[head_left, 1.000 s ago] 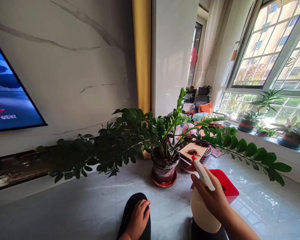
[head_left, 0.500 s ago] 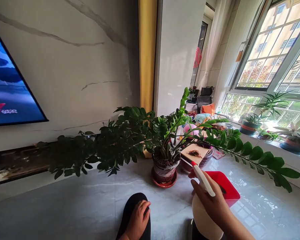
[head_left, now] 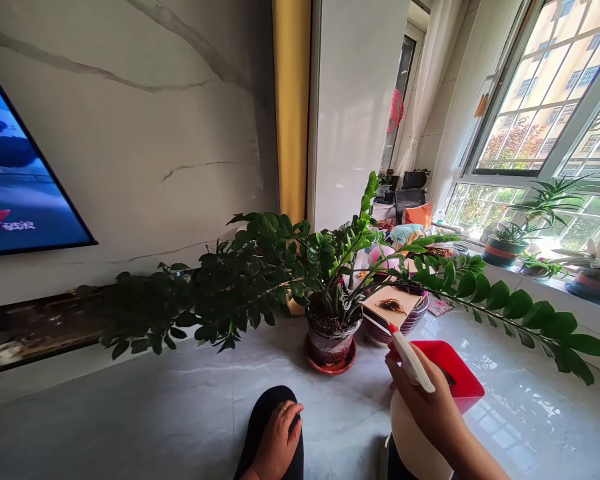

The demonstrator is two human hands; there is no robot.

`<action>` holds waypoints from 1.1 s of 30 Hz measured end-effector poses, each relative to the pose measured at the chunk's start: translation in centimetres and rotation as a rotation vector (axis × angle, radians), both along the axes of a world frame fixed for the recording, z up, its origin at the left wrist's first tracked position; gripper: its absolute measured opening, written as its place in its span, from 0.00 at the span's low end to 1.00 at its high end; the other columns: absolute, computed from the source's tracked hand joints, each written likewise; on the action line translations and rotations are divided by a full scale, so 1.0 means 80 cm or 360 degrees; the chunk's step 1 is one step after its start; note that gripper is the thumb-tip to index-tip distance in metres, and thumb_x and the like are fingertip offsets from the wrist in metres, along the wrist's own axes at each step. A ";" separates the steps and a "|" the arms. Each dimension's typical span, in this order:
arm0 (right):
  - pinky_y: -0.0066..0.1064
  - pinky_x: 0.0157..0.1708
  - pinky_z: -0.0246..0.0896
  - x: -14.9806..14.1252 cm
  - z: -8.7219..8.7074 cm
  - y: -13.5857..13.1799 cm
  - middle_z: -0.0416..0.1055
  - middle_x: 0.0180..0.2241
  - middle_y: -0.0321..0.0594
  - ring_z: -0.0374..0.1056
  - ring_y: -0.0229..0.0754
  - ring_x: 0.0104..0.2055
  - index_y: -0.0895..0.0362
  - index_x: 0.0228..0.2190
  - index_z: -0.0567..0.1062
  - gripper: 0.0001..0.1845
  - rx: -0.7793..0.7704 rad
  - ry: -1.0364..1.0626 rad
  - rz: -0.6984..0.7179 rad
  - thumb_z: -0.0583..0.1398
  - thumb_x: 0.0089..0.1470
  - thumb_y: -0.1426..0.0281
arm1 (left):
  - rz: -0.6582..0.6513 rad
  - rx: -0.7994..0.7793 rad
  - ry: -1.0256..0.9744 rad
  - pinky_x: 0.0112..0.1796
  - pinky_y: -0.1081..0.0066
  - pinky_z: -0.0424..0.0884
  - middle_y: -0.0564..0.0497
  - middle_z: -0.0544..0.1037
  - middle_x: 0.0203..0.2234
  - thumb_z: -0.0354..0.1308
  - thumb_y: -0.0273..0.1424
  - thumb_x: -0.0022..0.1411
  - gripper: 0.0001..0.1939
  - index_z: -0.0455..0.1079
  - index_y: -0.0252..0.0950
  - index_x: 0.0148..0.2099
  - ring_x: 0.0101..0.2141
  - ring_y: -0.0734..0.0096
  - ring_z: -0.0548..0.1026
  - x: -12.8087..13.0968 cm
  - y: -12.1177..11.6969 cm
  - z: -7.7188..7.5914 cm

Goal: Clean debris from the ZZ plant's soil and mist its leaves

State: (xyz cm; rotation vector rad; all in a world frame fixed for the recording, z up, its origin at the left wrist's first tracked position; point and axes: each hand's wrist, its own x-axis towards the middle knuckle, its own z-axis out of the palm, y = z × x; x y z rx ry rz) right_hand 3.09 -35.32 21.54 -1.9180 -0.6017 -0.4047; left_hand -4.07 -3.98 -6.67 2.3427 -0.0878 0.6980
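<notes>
My right hand (head_left: 427,403) is closed around a cream spray bottle (head_left: 414,443) whose white head with a red nozzle tip (head_left: 409,357) points at a leafy green potted plant (head_left: 330,337). The plant stands in a dark pot on a red saucer on the grey tiled floor, with long stems spreading left and right. My left hand (head_left: 276,440), with a ring on one finger, rests curled on my black-clad knee at the bottom centre and holds nothing that I can see.
A red plastic box (head_left: 455,373) lies right of the spray bottle. Behind the plant sit a stack of dishes with a card (head_left: 393,308). Several potted plants (head_left: 505,243) line the windowsill at right. A TV screen (head_left: 20,180) hangs on the marble wall at left.
The view has drifted slightly; my right hand and the spray bottle sit a little lower and further right. My left hand stays on my knee.
</notes>
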 end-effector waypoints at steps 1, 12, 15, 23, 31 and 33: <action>0.31 0.35 0.76 0.000 -0.002 -0.002 0.80 0.38 0.41 0.76 0.43 0.32 0.55 0.53 0.79 0.19 -0.0011 -0.0006 -0.0009 0.61 0.67 0.58 | -0.0003 -0.0009 0.0000 0.46 0.55 0.83 0.45 0.84 0.42 0.57 0.30 0.69 0.11 0.78 0.40 0.50 0.43 0.56 0.83 0.000 0.000 0.000; 0.38 0.48 0.78 -0.011 -0.009 -0.004 0.81 0.51 0.48 0.79 0.51 0.48 0.53 0.60 0.76 0.24 0.0005 0.0060 0.0078 0.60 0.67 0.59 | -0.0014 -0.0028 0.0038 0.45 0.55 0.83 0.43 0.85 0.41 0.55 0.34 0.72 0.12 0.79 0.40 0.49 0.43 0.55 0.83 -0.001 -0.003 0.009; 0.38 0.45 0.79 -0.015 -0.007 0.004 0.78 0.56 0.50 0.79 0.51 0.47 0.53 0.61 0.75 0.25 0.0047 0.0085 0.0105 0.60 0.68 0.58 | -0.0008 -0.0017 0.0021 0.45 0.56 0.84 0.44 0.85 0.41 0.55 0.34 0.72 0.11 0.79 0.40 0.48 0.42 0.56 0.83 0.000 -0.003 0.008; 0.36 0.41 0.80 -0.015 0.004 0.021 0.80 0.51 0.49 0.80 0.51 0.46 0.53 0.58 0.78 0.24 0.0084 0.0062 0.0108 0.62 0.66 0.56 | 0.0025 -0.0011 -0.0011 0.45 0.55 0.84 0.43 0.85 0.40 0.53 0.40 0.75 0.15 0.79 0.40 0.47 0.42 0.56 0.84 -0.001 -0.004 0.008; 0.35 0.38 0.79 0.000 -0.018 0.012 0.80 0.41 0.44 0.78 0.45 0.35 0.53 0.57 0.78 0.21 -0.0042 0.0127 0.0163 0.60 0.68 0.57 | 0.0030 -0.0099 -0.0016 0.45 0.56 0.84 0.42 0.85 0.40 0.51 0.46 0.75 0.20 0.80 0.40 0.46 0.42 0.55 0.84 -0.004 -0.006 0.015; 0.34 0.36 0.78 -0.002 -0.018 0.012 0.80 0.39 0.42 0.77 0.45 0.33 0.53 0.58 0.77 0.22 -0.0057 0.0138 0.0155 0.60 0.68 0.57 | 0.0029 -0.0104 -0.0010 0.45 0.56 0.84 0.42 0.85 0.40 0.51 0.46 0.75 0.20 0.80 0.40 0.46 0.42 0.55 0.84 -0.004 -0.006 0.014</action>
